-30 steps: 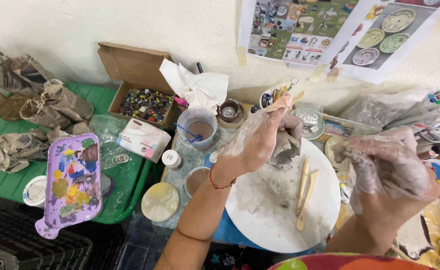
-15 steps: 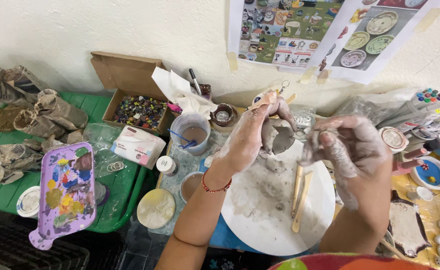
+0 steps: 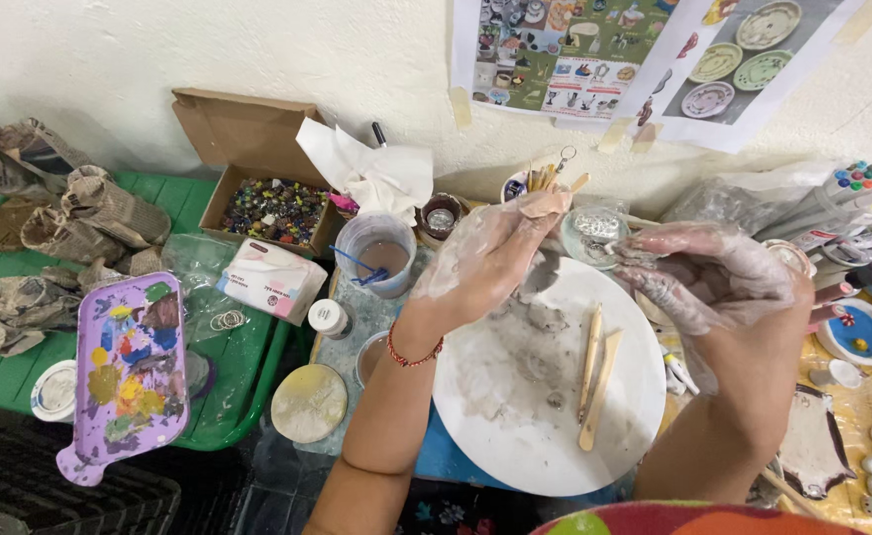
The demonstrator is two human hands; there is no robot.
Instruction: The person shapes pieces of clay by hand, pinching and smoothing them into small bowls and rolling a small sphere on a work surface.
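Green tabletop: left of both hands, crowded with crumpled paper and a purple paint palette; little bare room there.
Round white board: directly under the hands, smeared with clay. Its near half is the widest open space, and its rim sits close to a cup of cloudy water on the left.
Cardboard box: beyond the left hand, against the wall, full of beads.
Left hand: clay-coated, raised over the board, fingers curled around a grey clay piece.
Right hand: clay-coated, fingers loosely bent, nothing in it.
Change: a second ago the right hand hung far to the right; now its fingertips are just beside the clay piece, not touching.
Wooden tools: two, lying on the board below the right hand, untouched.
Right edge: markers and a blue dish crowd that side.
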